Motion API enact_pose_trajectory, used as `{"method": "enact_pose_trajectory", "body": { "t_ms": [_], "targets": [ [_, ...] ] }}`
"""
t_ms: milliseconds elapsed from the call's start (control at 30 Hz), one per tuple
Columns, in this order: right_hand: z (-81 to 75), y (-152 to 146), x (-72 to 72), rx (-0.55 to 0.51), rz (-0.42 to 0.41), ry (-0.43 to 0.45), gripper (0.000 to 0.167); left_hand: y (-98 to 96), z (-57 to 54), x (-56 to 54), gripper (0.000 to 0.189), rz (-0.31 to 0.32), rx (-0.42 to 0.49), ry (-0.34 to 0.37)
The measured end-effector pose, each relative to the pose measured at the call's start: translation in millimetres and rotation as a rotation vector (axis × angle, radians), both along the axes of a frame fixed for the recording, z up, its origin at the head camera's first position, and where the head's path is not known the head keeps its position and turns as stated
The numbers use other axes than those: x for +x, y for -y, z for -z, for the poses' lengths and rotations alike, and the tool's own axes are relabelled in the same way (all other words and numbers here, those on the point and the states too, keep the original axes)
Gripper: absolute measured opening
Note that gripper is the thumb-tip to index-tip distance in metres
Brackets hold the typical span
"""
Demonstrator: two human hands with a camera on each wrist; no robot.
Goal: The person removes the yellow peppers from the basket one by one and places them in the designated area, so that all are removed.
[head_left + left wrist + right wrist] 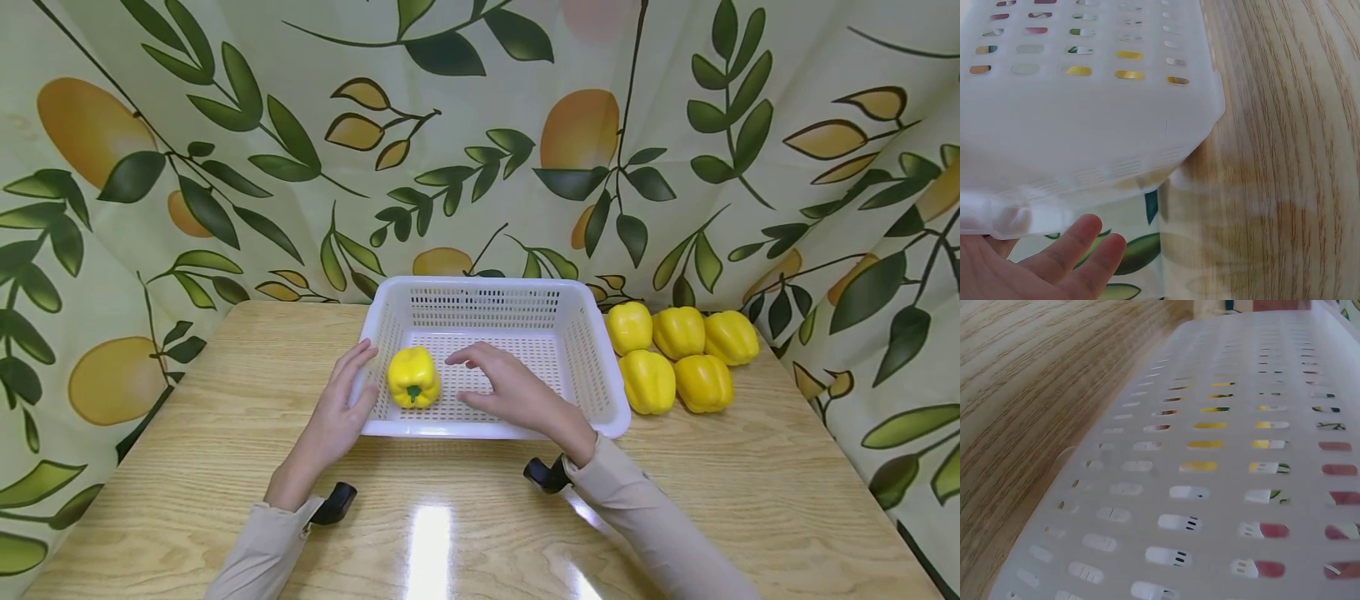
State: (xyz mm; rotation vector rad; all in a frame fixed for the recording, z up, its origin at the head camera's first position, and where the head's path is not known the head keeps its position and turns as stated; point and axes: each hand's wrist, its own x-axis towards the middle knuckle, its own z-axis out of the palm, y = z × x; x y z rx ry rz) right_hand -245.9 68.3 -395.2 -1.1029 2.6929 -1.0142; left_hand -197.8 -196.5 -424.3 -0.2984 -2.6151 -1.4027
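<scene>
A yellow bell pepper (413,377) with its green stem toward me sits in the left part of a white perforated plastic basket (491,429). My left hand (337,417) is at the basket's left rim, its fingers extended along the outside and the thumb close to the rim. In the left wrist view, straight fingers (1088,247) show beside the basket's edge. Over the basket, just right of the pepper, my right hand (510,387) has thumb and fingers spread with a gap between them. Through the slots in the right wrist view, yellow patches of pepper show; the right hand itself is hidden there.
Several more yellow bell peppers (703,383) stand in two rows on the wooden table (450,533), close against the basket's right side. Behind the basket hangs a leaf-and-fruit patterned cloth (465,100). Each wrist carries a black camera mount (335,503).
</scene>
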Motion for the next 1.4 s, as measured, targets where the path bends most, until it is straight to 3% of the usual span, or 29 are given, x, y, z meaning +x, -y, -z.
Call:
{"method": "enact_pose_trajectory", "body": {
  "t_ms": [300, 767, 1033, 1400],
  "targets": [
    [-0.5, 13.8, -3.1, 0.092, -0.028, 0.018, 0.046, 0.1, -0.5, 0.5, 0.053, -0.007, -0.002, 0.015],
    [1.8, 38.5, -11.5, 0.274, -0.066, -0.079, 0.051, -0.7, -1.4, -0.4, 0.054, -0.009, -0.018, 0.024],
    [2.4, 43.8, -11.6, 0.332, -0.069, -0.105, 0.061, -0.3, -0.1, -0.7, 0.054, -0.004, -0.022, 0.004],
    [7.2, 47.0, -12.4, 0.342, -0.049, -0.180, 0.057, -1.0, 0.1, 0.4, 0.053, -0.009, -0.013, 0.003]
  ]
}}
